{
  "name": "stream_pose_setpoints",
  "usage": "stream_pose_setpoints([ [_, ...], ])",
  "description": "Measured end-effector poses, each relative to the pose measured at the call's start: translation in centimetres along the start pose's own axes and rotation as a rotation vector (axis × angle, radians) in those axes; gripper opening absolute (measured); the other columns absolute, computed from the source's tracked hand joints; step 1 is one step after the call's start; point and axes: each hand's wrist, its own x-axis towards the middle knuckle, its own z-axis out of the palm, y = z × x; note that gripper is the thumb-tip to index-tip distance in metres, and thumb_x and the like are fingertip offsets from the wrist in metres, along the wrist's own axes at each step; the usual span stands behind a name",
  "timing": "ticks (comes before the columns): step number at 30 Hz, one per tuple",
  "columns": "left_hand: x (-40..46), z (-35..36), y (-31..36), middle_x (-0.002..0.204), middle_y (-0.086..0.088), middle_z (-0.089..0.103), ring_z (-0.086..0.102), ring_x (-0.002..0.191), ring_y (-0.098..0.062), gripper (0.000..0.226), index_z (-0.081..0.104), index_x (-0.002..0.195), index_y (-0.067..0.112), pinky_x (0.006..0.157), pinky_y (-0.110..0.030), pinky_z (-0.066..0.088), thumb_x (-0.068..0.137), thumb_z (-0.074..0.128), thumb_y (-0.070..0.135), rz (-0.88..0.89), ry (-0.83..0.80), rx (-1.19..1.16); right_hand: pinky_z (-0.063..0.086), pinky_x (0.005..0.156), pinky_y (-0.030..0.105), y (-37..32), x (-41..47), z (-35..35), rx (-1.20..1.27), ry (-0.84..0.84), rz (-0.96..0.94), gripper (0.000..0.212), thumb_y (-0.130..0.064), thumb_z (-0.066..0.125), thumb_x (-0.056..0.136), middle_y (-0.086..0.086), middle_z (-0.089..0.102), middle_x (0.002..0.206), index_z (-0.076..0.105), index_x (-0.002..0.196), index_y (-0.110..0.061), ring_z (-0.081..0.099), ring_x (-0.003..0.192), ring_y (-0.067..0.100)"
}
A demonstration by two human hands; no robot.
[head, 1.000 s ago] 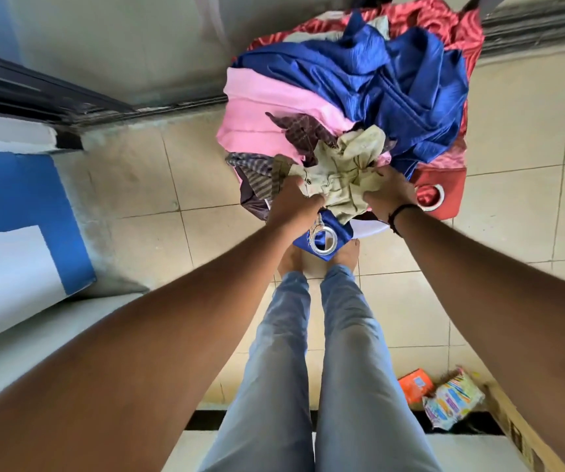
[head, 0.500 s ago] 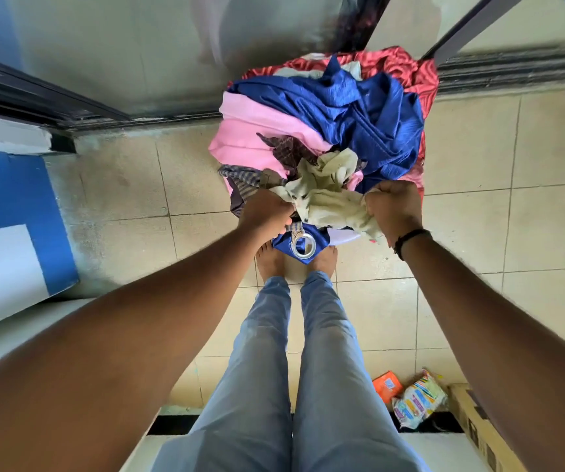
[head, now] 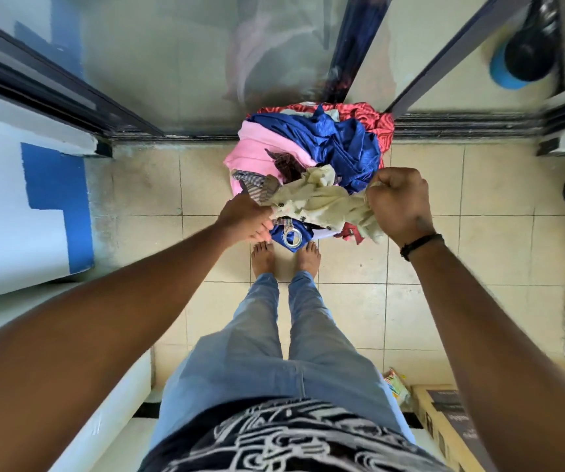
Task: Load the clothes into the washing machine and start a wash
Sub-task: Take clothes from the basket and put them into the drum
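Your right hand (head: 398, 202) is fisted on the pale green garment (head: 322, 204) and your left hand (head: 245, 218) pinches its other end, above the clothes pile (head: 308, 158) on the floor. It's soft, light and floppy; bunch trailing ends.

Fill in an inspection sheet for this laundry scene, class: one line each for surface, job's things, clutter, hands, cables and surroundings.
Surface: pale tiled floor, stained near the door track.
Job's things: heap of clothes in front of the bare feet, with blue, pink and red pieces; a pale green garment is stretched above it. No washing machine can be identified.
Clutter: a colourful packet and a cardboard box lower right.
Hands: left hand grips one end of the pale green garment; right hand, fisted, grips the other.
Cables: nothing seen.
Surroundings: glass sliding door behind the heap; white and blue wall on the left.
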Motion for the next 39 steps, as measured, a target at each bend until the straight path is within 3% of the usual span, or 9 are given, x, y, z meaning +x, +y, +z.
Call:
stream_pose_setpoints([
  [8,-6.0,-2.9,-3.9,0.054,-0.008,0.070,0.071,0.049,-0.025,0.049,0.071,0.061,0.006,0.049,-0.032,0.059,0.083,0.070,0.050,-0.010,0.384,-0.177,0.036,0.053,0.050,-4.1,-6.5,-5.2,0.277,0.187,-0.158,0.021,-0.008,0.042,0.065,0.030,0.045,0.060,0.043,0.062,0.013,0.039,0.057,0.035],
  [16,-11.6,-1.5,-5.6,0.052,-0.017,0.063,0.066,0.058,-0.033,0.019,0.064,0.052,0.005,0.053,-0.031,0.050,0.066,0.066,0.018,-0.047,0.590,0.019,0.035,0.050,0.041,-10.7,-5.9,-7.9,0.320,0.044,-0.411,0.008,0.002,0.047,0.066,0.025,0.048,0.057,0.048,0.061,0.009,0.041,0.054,0.032],
  [19,-13.8,-1.9,-6.5,0.062,-0.029,0.060,0.053,0.052,-0.032,0.022,0.060,0.054,-0.001,0.054,-0.033,0.046,0.066,0.069,0.014,0.013,0.652,-0.099,0.032,0.052,0.027,-13.7,-6.0,-6.8,0.336,-0.094,-0.423,0.016,0.005,0.049,0.068,0.001,0.047,0.051,0.049,0.055,-0.005,0.042,0.052,0.008],
  [24,-17.7,-3.9,-9.1,0.053,-0.016,0.054,0.046,0.051,-0.020,0.022,0.055,0.057,-0.002,0.053,-0.026,0.037,0.069,0.069,0.010,0.089,0.772,-0.364,0.032,0.048,0.017,-19.3,-8.2,-2.7,0.427,-0.311,-0.441,0.030,-0.001,0.051,0.062,-0.016,0.045,0.043,0.050,0.045,-0.025,0.038,0.047,-0.003],
  [27,-20.9,-5.1,-10.1,0.058,-0.002,0.050,0.047,0.057,-0.015,0.019,0.053,0.060,0.010,0.054,-0.028,0.041,0.069,0.068,0.002,0.200,0.853,-0.478,0.031,0.053,0.025,-22.4,-10.5,1.0,0.403,-0.409,-0.476,0.008,-0.007,0.053,0.058,-0.001,0.048,0.053,0.059,0.052,-0.008,0.041,0.056,0.011],
  [29,-23.6,-5.8,-11.1,0.060,0.007,0.050,0.049,0.057,-0.011,0.019,0.056,0.069,0.021,0.054,-0.029,0.047,0.069,0.060,0.002,0.292,0.890,-0.610,0.030,0.051,0.024,-24.5,-12.8,3.8,0.396,-0.503,-0.509,0.014,-0.008,0.054,0.058,0.004,0.048,0.055,0.055,0.059,0.005,0.041,0.056,0.011],
  [32,-27.9,-6.6,-12.8,0.072,0.015,0.057,0.057,0.058,-0.010,0.031,0.065,0.082,0.027,0.051,-0.026,0.049,0.069,0.048,0.004,0.407,0.904,-0.847,0.032,0.047,0.018,-27.7,-17.3,7.4,0.405,-0.656,-0.530,0.011,-0.007,0.056,0.059,-0.013,0.047,0.048,0.058,0.051,-0.015,0.040,0.049,0.002],
  [36,-32.9,-7.6,-17.2,0.090,0.005,0.071,0.064,0.067,-0.016,0.036,0.074,0.097,0.025,0.057,-0.030,0.051,0.079,0.049,0.007,0.567,0.904,-0.991,0.039,0.056,0.026,-32.0,-23.9,12.1,0.480,-0.904,-0.380,0.014,0.000,0.057,0.059,0.007,0.052,0.061,0.063,0.072,0.000,0.047,0.060,0.019],
  [39,-35.8,-8.2,-21.7,0.099,0.000,0.072,0.069,0.081,-0.021,0.030,0.070,0.117,0.027,0.065,-0.033,0.056,0.090,0.060,0.036,0.637,0.942,-1.022,0.044,0.066,0.035,-34.7,-28.9,15.5,0.507,-1.075,-0.276,0.020,0.013,0.054,0.073,0.012,0.057,0.070,0.062,0.071,-0.005,0.053,0.067,0.025],
])
